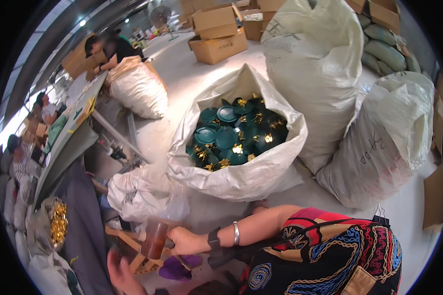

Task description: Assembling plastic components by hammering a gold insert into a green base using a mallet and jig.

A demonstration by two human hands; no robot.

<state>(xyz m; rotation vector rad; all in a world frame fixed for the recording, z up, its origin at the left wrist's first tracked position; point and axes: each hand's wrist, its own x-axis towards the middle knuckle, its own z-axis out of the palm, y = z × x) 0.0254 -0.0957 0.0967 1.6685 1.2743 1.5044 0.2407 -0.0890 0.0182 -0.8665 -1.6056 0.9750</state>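
My right hand (188,242), with a dark band and a silver bracelet on the wrist, is closed round the handle of a mallet. The brown cylindrical head of the mallet (155,239) stands out to the left of my fist. At the lower left my left hand (123,275) is blurred; its fingers look apart and nothing shows in them. Below the mallet are a wooden frame (128,241) and a purple cloth (179,268). Ahead, a white woven sack (231,184) gapes, holding several dark green round pieces (226,137) with gold foil bits.
Tall white sacks (315,64) stand at the right, cardboard boxes (216,45) behind. A long table (66,132) runs along the left, with co-workers (115,51) beside it. A crumpled white bag (138,191) and gold foil strips (59,221) lie nearer.
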